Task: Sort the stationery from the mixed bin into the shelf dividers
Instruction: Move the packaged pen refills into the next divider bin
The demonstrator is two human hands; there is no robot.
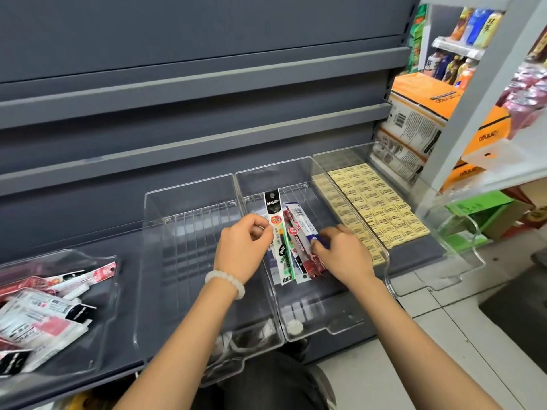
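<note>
The place is a shop: grey metal retail shelving (pixel 207 93) carries clear plastic display trays (pixel 189 261), bottled drinks (pixel 473 25) line a neighbouring shelf, and stacked tissue packs (pixel 420 113) sit beside packaged stationery (pixel 38 315).

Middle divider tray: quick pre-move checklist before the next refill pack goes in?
1. Left hand grip on the black-topped refill pack: ok, pinched at its edge.
2. Right hand steadying the pack bundle: ok, fingers curled on the blue-white pack.
3. Packs inside the middle divider tray: ok, but fanned, not squared.
4. Left divider tray free for another type: ok, nothing visible in it.
5. Right tray of yellow erasers undisturbed: ok, rows neat.
6. Mixed bin still has stock: ok, many packs left.
</note>
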